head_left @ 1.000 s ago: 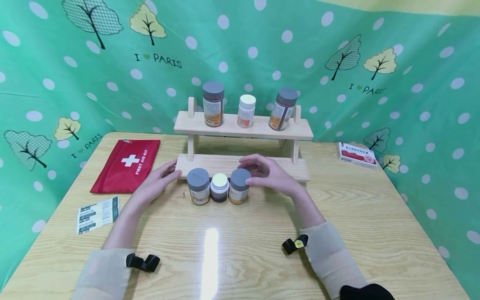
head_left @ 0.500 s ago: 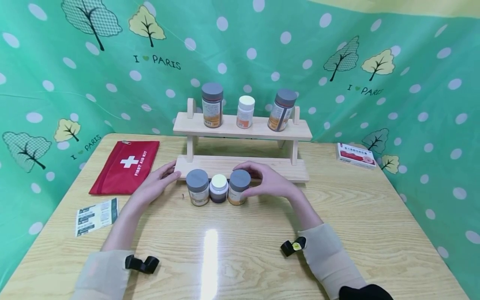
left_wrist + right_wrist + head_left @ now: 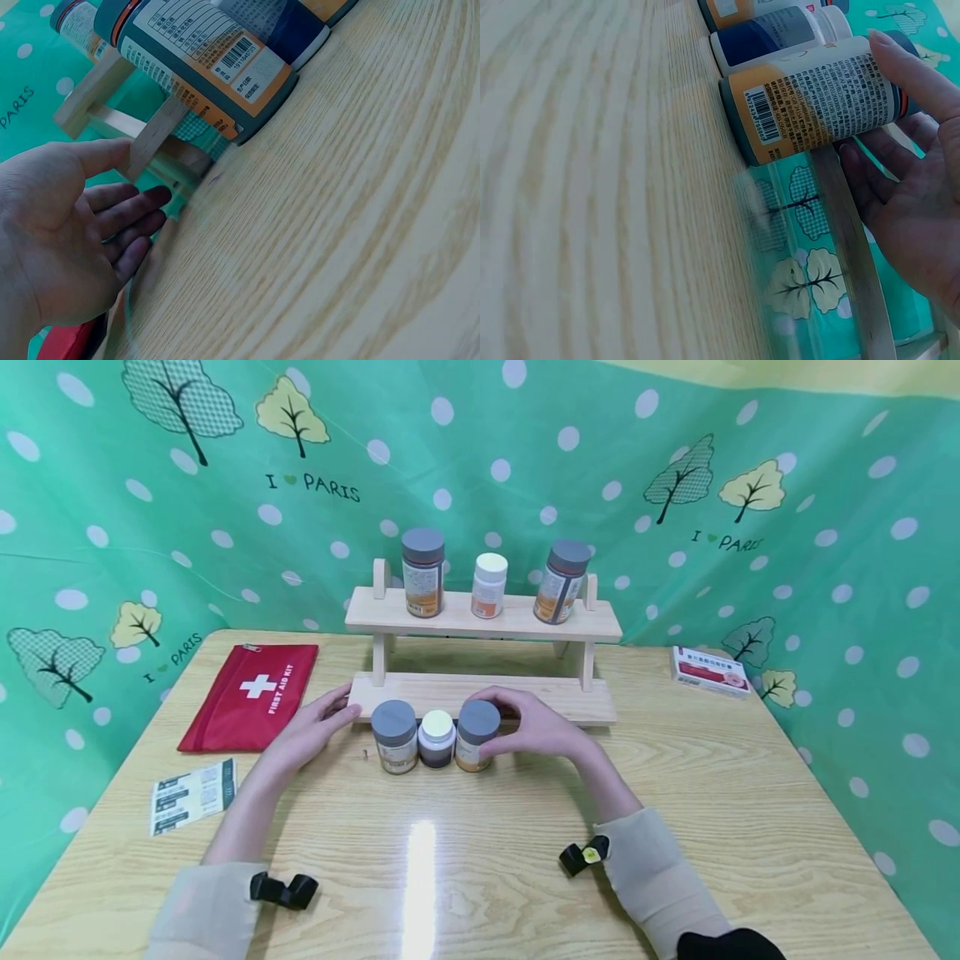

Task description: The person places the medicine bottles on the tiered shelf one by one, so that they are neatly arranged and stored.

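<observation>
My right hand (image 3: 536, 724) holds the right-hand grey-capped supplement bottle (image 3: 474, 752), its thumb on the near side and its fingers behind. In the right wrist view this bottle (image 3: 810, 101) stands on the table, with the thumb near its cap. Close beside it in a row are a smaller white-capped bottle (image 3: 437, 745) and another grey-capped bottle (image 3: 396, 749). My left hand (image 3: 309, 727) is at the left end of the wooden two-tier shelf (image 3: 480, 624). Its thumb touches the shelf end in the left wrist view, and the other fingers (image 3: 124, 217) are loosely bent.
On the upper tier stand two grey-capped bottles, left (image 3: 423, 575) and right (image 3: 561, 585), with a small white bottle (image 3: 490, 587) between. A red first aid pouch (image 3: 258, 697) and a printed packet (image 3: 192, 796) lie left. A medicine box (image 3: 710, 671) lies far right, before the green curtain (image 3: 847, 610).
My right hand's fingers have come down behind the right bottle, and its thumb has slid lower along the front. The left hand and the bottles stay in place.
</observation>
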`<state>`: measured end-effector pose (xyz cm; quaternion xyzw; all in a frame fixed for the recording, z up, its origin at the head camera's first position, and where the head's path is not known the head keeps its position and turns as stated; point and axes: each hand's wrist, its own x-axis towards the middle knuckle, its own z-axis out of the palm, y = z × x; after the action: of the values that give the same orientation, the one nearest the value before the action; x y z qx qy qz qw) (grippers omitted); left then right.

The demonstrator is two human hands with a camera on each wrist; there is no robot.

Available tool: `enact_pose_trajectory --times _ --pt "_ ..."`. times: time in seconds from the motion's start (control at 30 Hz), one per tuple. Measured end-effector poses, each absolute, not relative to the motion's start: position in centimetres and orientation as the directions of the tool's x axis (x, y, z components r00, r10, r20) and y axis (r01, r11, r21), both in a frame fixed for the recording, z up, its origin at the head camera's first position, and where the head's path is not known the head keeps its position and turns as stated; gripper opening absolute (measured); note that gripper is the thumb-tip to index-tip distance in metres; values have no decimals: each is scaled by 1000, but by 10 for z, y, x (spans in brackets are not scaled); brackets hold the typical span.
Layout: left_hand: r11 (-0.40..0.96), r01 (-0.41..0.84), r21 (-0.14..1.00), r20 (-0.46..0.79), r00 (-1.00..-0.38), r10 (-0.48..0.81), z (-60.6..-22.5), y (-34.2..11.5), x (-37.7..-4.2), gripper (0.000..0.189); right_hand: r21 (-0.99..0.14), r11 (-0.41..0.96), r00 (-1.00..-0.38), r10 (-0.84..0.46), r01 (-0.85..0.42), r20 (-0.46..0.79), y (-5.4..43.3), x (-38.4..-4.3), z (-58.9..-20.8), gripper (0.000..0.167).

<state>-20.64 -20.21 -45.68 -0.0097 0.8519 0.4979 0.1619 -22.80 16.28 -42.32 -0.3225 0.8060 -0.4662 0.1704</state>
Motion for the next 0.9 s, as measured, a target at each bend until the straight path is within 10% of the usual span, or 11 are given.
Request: enact_pose_trajectory --times 0.9 --pt "507 -159 847 -269 -951 152 -456 -203 -205 84 -896 274 -763 -638 -350 103 186 -231 -409 59"
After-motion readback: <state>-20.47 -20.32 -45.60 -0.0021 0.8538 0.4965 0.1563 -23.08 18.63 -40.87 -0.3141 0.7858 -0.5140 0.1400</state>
